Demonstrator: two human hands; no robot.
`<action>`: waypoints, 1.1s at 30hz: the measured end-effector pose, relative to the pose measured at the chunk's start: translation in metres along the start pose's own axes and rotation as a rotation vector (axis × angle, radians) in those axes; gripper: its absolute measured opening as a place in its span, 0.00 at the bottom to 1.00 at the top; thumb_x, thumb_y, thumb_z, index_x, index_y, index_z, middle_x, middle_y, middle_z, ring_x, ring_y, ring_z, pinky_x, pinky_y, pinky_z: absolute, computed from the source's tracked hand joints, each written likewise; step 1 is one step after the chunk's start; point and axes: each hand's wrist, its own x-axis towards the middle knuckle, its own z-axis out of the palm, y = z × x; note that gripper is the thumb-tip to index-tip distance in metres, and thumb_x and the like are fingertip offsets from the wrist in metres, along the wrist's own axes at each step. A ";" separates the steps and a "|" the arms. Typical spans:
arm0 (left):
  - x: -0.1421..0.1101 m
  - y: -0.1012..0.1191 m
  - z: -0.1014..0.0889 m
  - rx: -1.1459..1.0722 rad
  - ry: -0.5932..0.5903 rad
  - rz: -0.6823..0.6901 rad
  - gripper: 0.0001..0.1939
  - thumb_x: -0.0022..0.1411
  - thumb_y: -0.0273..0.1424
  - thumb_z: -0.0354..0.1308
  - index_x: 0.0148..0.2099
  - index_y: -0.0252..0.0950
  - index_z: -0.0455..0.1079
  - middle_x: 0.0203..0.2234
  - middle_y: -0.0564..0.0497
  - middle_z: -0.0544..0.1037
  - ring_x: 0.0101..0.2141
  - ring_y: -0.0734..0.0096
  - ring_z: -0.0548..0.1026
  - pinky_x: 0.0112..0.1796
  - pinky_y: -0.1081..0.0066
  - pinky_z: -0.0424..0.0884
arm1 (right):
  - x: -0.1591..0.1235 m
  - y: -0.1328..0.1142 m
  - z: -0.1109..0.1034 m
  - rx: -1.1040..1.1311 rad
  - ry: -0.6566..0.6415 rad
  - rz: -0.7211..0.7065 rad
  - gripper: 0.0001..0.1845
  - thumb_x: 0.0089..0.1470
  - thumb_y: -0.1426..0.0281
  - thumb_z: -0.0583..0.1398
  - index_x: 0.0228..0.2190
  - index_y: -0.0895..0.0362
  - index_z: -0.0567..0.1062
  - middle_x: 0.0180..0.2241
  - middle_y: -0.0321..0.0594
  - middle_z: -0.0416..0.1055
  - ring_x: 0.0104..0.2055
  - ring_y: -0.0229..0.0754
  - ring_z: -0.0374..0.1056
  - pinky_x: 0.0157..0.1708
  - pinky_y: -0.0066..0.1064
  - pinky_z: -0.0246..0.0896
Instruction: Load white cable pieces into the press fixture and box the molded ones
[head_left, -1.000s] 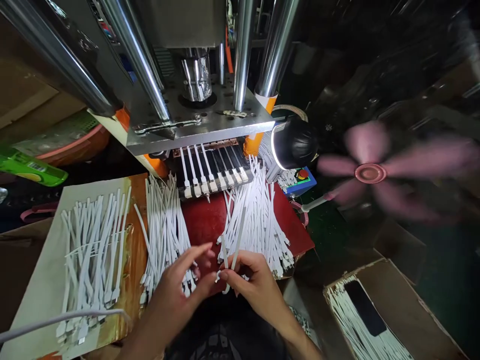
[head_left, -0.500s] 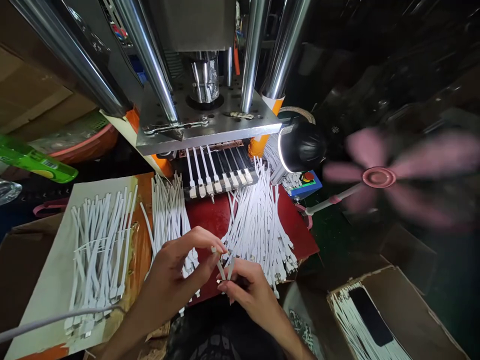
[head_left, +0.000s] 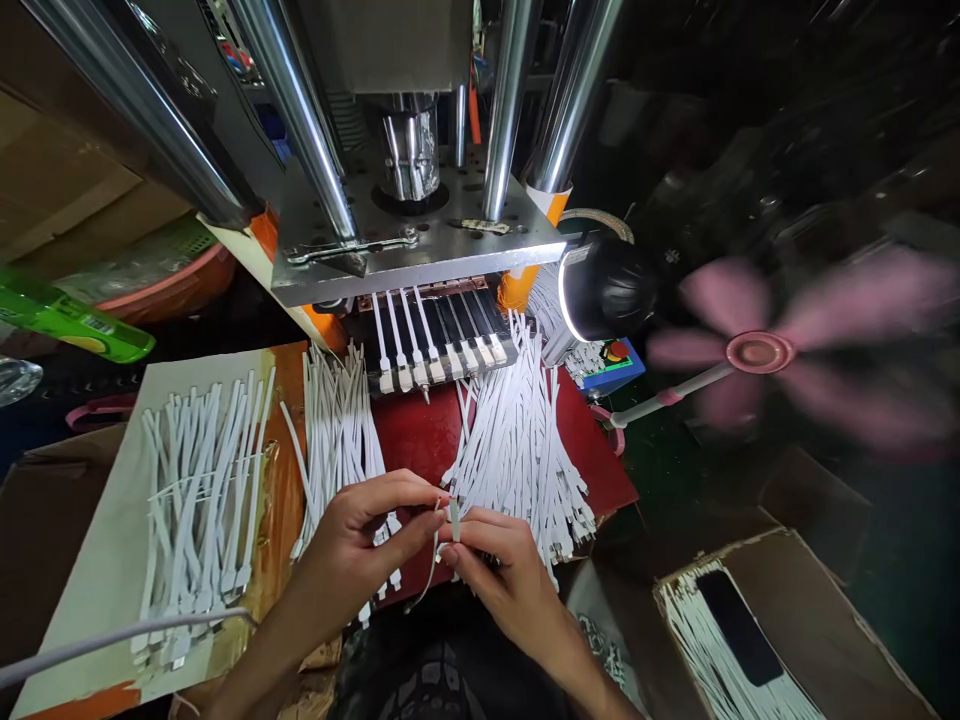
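Note:
Above the front edge of the red work surface (head_left: 412,432), my left hand (head_left: 371,530) and my right hand (head_left: 504,568) meet. Thumb and fingers of both are pinched on a short white flat cable (head_left: 454,520), one end of which hangs below my left fingertips. My fingers partly cover its ends. Just beyond my right hand lies a fanned pile of white flat cables (head_left: 517,440) with plugs on their near ends. Another bunch of white cables (head_left: 337,420) lies behind my left hand. Several white cable ends sit side by side in a dark mould (head_left: 442,350) under the press.
The press plate (head_left: 420,262) hangs over the mould, a wrench on top. A lamp (head_left: 607,290) shines from the right beside a spinning pink fan (head_left: 759,352). More cables lie on the left board (head_left: 97,500). A carton (head_left: 832,610) at right holds cables and a phone (head_left: 739,625).
My fingertips have drawn closer together and the cable has turned between them. One strand now hangs below my left fingers. The mould and cable piles stay put.

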 end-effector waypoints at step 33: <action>0.176 -0.021 -0.035 0.811 0.490 0.339 0.17 0.71 0.31 0.55 0.58 0.30 0.70 0.43 0.40 0.81 0.43 0.55 0.80 0.48 0.55 0.76 | 0.242 -0.023 -0.113 -0.083 -0.154 -0.053 0.23 0.53 0.49 0.67 0.30 0.58 0.76 0.24 0.33 0.69 0.23 0.33 0.58 0.23 0.25 0.54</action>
